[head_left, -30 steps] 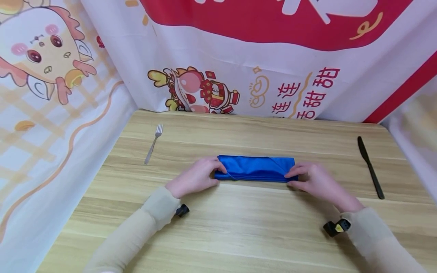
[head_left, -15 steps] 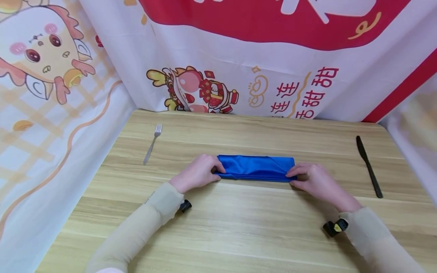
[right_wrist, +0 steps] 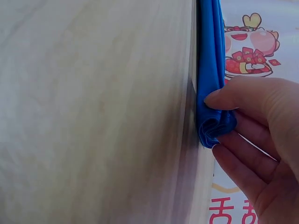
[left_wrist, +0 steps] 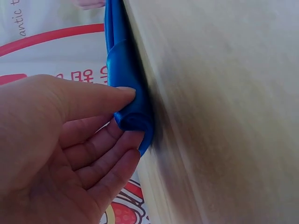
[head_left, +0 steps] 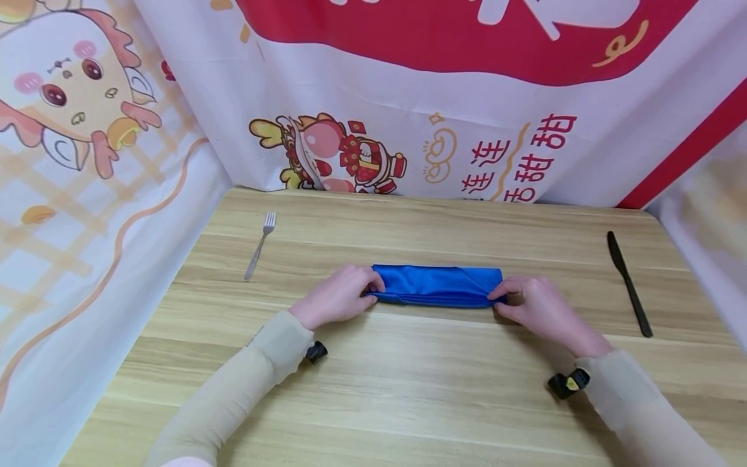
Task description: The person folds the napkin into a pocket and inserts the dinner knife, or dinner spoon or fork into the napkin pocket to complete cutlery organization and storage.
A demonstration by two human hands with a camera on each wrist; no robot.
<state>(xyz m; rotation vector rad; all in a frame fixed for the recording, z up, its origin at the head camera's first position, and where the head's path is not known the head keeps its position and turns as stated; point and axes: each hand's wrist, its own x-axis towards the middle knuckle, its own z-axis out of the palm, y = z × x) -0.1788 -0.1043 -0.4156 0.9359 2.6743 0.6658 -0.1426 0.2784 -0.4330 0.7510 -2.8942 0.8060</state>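
A shiny blue cloth napkin (head_left: 434,285), folded into a long narrow strip, lies crosswise on the wooden table. At its left end my left hand (head_left: 338,295) pinches the near edge between thumb and fingers. My right hand (head_left: 539,308) pinches the opposite end the same way. In the left wrist view the napkin (left_wrist: 124,74) shows a rolled, layered end, with the left thumb pressed on its side. The right wrist view has the napkin's other end (right_wrist: 210,70) curled in several layers between the right thumb and fingers.
A silver fork (head_left: 260,246) lies on the table (head_left: 408,389) to the left, tines away from me. Off to the right is a black knife (head_left: 629,282). Printed cloth hangings (head_left: 362,84) stand behind the table and on its left side.
Both hands have kept their hold at the napkin's ends. Its near edge has curled slightly up and away from me, making the strip a little narrower. The fork and knife lie still.
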